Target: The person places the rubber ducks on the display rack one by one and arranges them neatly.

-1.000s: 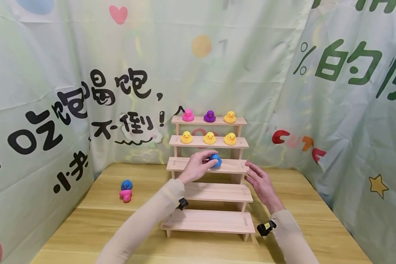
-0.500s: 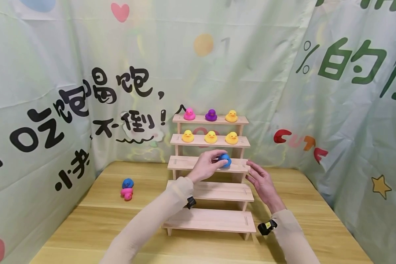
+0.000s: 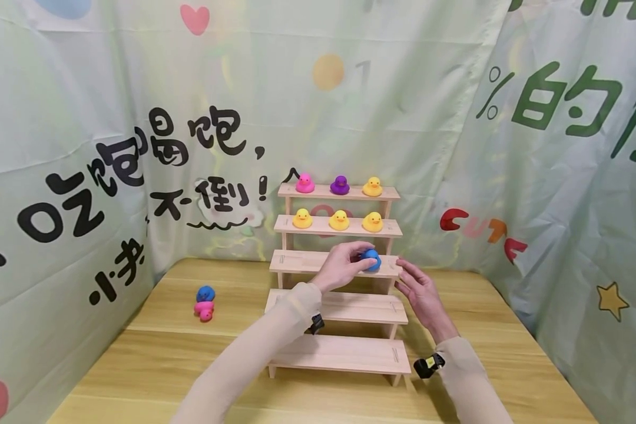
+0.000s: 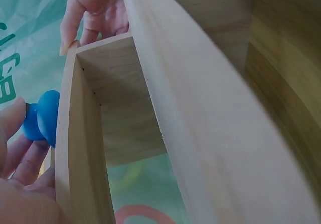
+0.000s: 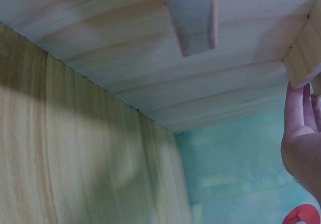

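Note:
My left hand (image 3: 343, 265) pinches a blue rubber duck (image 3: 371, 259) between thumb and fingers, at the right part of the middle shelf (image 3: 302, 261) of a wooden stepped stand. In the left wrist view the blue duck (image 4: 48, 117) sits against the shelf board, the thumb on its near side. My right hand (image 3: 421, 294) touches the right end of that same shelf with its fingertips, fingers fairly straight. Seen from the right wrist, the right hand (image 5: 303, 133) has its fingers up against the board's end. The duck's far side is hidden by the fingers.
Pink, purple and yellow ducks (image 3: 373, 186) line the top shelf; yellow ducks (image 3: 340, 220) stand on the second. On the table (image 3: 164, 353) at left lie another blue duck (image 3: 205, 294) and a pink duck (image 3: 205, 310). A printed cloth (image 3: 403, 88) encloses the back and sides.
The left hand has slid the blue duck rightward along the middle shelf, towards its right end. The right hand stays at the shelf's end. The view has shifted slightly.

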### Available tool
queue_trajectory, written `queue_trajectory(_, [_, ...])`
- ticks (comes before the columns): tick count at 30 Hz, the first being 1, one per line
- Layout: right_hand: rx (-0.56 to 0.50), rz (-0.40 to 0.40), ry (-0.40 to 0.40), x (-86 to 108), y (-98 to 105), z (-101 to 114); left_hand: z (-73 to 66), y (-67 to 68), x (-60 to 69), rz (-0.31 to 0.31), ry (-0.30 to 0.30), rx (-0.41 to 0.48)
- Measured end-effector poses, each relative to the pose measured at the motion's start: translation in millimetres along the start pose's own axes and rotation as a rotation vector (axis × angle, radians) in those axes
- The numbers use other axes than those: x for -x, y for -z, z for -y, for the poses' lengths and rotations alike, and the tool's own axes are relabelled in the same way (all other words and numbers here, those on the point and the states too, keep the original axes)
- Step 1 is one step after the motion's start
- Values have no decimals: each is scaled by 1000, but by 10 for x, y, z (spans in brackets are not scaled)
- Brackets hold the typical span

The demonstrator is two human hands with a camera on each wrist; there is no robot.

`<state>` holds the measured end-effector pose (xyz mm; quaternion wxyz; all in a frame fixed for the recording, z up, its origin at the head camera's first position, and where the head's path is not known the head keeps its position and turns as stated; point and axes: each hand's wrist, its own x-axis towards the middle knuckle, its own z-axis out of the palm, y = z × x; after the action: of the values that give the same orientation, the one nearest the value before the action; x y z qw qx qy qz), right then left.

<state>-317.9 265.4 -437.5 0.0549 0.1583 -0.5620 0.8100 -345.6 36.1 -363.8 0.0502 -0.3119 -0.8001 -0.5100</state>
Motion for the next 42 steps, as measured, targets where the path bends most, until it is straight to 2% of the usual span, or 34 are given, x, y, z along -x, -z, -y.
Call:
queue_trajectory(11, [13, 8, 2, -13, 9, -17, 8, -65, -32, -17, 3, -52])
queue_trajectory(26, [21, -4, -24, 6, 4, -33, 46, -101, -37, 6, 29, -82])
queue_trajectory(38, [-2, -9, -19, -18, 25, -28, 33, -88, -50, 11, 25, -67])
queue_trajectory(42, [1, -6, -16, -23, 22, -25, 32, -63, -46, 6, 24, -36])
